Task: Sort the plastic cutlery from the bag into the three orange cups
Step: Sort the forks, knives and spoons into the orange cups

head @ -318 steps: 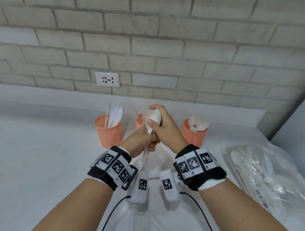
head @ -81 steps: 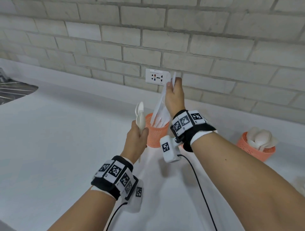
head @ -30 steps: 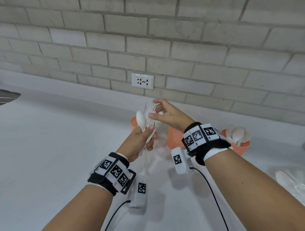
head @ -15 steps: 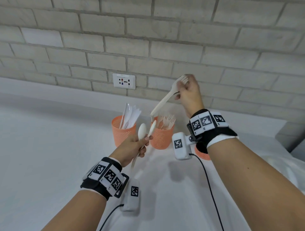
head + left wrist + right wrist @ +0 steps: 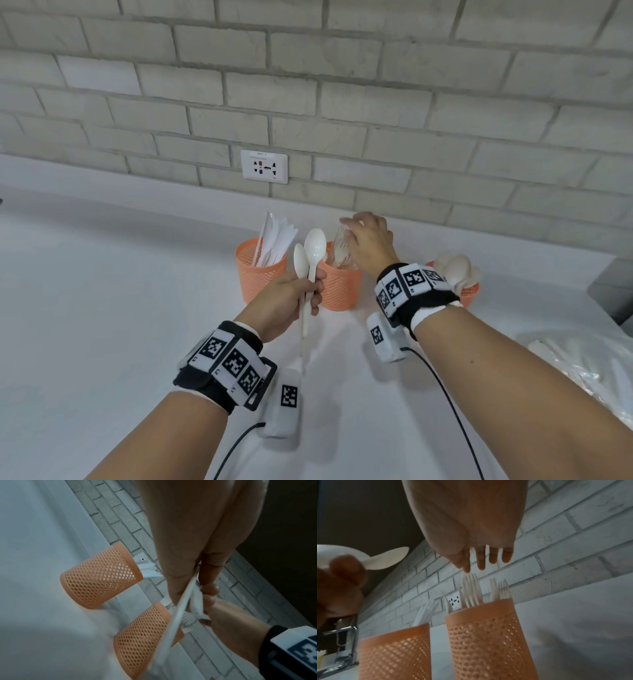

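Three orange cups (image 5: 260, 270) stand on the surface (image 5: 102, 291); left hand (image 5: 284, 305) grips two spoons (image 5: 310, 253); right hand (image 5: 370, 240), fingers relaxed apart, hovers over the forks (image 5: 471, 588); bag (image 5: 589, 370) lies right.

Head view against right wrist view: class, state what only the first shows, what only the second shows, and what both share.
Only the head view shows the third cup, heaped with spoons, the bag at the right, and both wristbands.

Only the right wrist view shows a tap at far left, and the right hand from beneath, fingers straight just above the fork tines.

Both show the fork cup, the knife cup, the socket, and the left hand gripping two spoons.
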